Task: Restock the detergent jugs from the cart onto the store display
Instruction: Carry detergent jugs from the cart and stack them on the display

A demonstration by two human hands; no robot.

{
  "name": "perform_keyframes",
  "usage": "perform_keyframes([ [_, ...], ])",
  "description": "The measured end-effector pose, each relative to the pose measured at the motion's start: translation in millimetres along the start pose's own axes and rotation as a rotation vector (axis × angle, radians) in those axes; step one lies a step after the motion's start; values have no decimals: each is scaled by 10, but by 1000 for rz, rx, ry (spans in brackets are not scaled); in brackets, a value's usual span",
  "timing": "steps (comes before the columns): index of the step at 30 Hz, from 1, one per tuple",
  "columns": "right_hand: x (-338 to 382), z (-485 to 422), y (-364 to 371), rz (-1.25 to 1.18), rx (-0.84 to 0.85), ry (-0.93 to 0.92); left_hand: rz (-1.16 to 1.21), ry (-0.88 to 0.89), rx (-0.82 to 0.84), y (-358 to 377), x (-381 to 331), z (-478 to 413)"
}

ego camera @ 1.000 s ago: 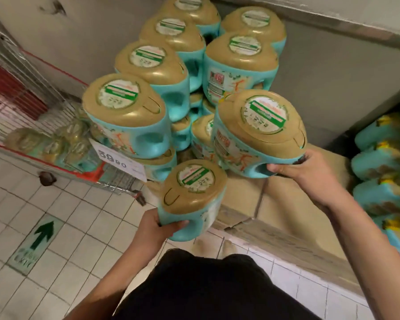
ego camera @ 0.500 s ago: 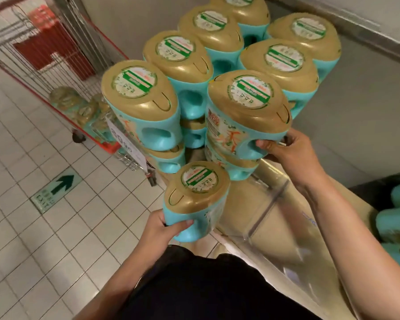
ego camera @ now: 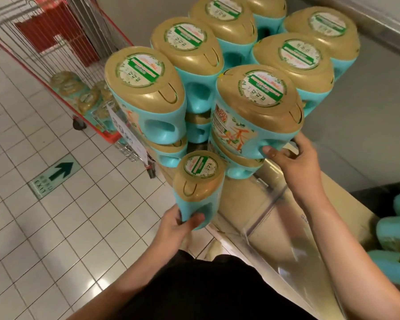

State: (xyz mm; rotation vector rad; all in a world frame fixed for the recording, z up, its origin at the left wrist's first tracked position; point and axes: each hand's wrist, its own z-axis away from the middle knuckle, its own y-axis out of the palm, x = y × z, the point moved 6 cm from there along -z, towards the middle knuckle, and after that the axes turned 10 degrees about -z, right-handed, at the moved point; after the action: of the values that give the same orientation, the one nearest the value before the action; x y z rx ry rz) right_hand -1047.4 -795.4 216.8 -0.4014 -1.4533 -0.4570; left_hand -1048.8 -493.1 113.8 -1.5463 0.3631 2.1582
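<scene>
Detergent jug (ego camera: 256, 109), teal with a gold cap, sits at the front right of the stacked display (ego camera: 229, 72), resting on the cap of a lower jug (ego camera: 236, 162). The right hand (ego camera: 293, 162) is curled around its handle at the near lower corner, thumb hooked into the handle hole, fingers hidden behind the body. This jug stands upright, its long axis running up toward the camera, its handle side facing the person, and it looks seated or very nearly so.

A second jug (ego camera: 198, 188) hangs lower and nearer the body, clear of the stack, gripped by the left hand (ego camera: 178, 225), which is wrapped round the handle at its bottom end with the thumb across the front. It too is upright, cap up.

The move to come turns on this: any open spot lies up and away from the left hand, in front of the stacked rows, and the left hand is the one carrying what is yet to be placed. The jug probably has to rise before it goes forward.

Further left stands the red wire cart (ego camera: 62, 72) with more jugs (ego camera: 79, 93) inside, on the white tiled floor (ego camera: 56, 227).
</scene>
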Motion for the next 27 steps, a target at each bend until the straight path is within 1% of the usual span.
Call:
perform_keyframes([
  [3,-50,52,18,17,1,5,-32,-19,110,286,169,-17],
  [4,-66,62,21,22,3,1,-88,-31,143,381,242,-38],
  [6,-85,62,33,45,7,-21,-283,-64,172,525,350,-122],
  [7,-99,51,39,63,9,-36,-335,-44,190,603,356,-171],
  [8,-115,43,50,77,8,-47,-337,12,208,687,332,-215],
  [10,-141,36,82,77,-2,-62,-328,121,191,805,262,-291],
  [13,-229,56,99,45,-9,-77,-331,177,103,847,288,-387],
  [15,-315,95,71,72,-26,-74,-366,218,48,850,328,-432],
  [18,-451,239,11,81,-104,-58,-422,288,-2,853,344,-482],
  [20,-553,429,10,93,-168,-70,-436,314,-12,846,326,-507],
  [21,-622,544,35,104,-173,-78,-439,326,-9,841,310,-515],
  [27,-978,1024,335,144,-23,35,-494,384,-10,784,209,-459],
])
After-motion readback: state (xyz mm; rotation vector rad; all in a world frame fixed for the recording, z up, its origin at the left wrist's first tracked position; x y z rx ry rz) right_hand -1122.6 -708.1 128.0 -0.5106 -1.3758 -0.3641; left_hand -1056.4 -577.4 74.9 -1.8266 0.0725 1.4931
